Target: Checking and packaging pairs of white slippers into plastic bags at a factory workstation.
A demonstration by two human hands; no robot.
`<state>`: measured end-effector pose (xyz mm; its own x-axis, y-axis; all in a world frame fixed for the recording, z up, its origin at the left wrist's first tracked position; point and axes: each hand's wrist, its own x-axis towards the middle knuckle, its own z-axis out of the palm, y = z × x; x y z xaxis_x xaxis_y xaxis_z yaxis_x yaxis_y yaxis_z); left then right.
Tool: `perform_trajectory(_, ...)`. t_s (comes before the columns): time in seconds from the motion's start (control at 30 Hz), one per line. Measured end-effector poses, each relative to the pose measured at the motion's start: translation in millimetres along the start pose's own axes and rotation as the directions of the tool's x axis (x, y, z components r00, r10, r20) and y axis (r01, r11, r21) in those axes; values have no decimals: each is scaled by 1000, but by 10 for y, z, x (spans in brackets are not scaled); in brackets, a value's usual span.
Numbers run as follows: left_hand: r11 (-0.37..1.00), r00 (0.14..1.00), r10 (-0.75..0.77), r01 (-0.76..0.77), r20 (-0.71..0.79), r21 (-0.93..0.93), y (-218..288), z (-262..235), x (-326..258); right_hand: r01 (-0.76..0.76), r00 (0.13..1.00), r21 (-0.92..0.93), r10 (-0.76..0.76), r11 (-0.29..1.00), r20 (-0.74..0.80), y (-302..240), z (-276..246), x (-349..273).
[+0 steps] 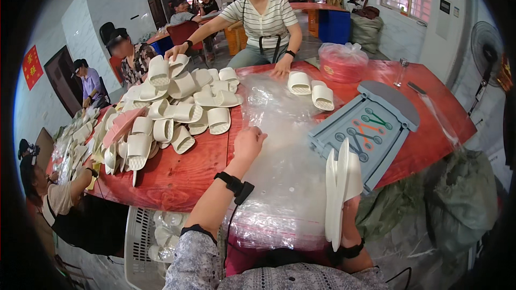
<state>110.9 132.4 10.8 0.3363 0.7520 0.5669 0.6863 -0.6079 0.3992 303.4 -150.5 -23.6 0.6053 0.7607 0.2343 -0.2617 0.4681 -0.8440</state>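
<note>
My right hand point(351, 216) grips a pair of cream slippers point(339, 190), held upright with their soles side by side; the slippers hide most of its fingers. My left hand point(249, 143) is over the left edge of a stack of clear plastic bags point(285, 172), fingers bent and close together. Whatever lies between those fingertips is too small to make out. A big heap of cream slippers point(183, 113) covers the table to the left, with a pink slipper point(122, 127) among them. Beyond the bags sits another pair of cream slippers point(310, 90).
A grey plastic case point(368, 123) with green and orange designs lies on the red table point(188, 174) at right. Behind it are a pink bundle in plastic point(344, 63) and a small glass point(401, 72). Across stands a person point(266, 21) reaching into the heap. A white basket point(131, 247) is below.
</note>
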Motion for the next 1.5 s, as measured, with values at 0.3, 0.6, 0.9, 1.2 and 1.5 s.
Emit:
perform_trajectory(0.3,979,995,90,-78,53,-186,547,-284,71,37,998,-83,-41,996,-42,2,-85,48)
perform_trajectory(0.6,902,999,30,-16,25,-431,478,-713,244,75,996,-111,-79,991,-31,28,-85,78)
perform_trajectory(0.9,808,914,-337,158,-226,-568,-75,-1253,-133,80,996,-97,-84,992,-37,-163,47,66)
perform_trajectory(1.2,886,876,-330,158,-352,-437,-734,-815,-575,512,858,-699,-264,500,440,-211,114,24)
perform_trajectory(1.5,952,968,239,-218,-78,216,189,-1035,-773,444,885,-876,60,186,462,-69,36,-105)
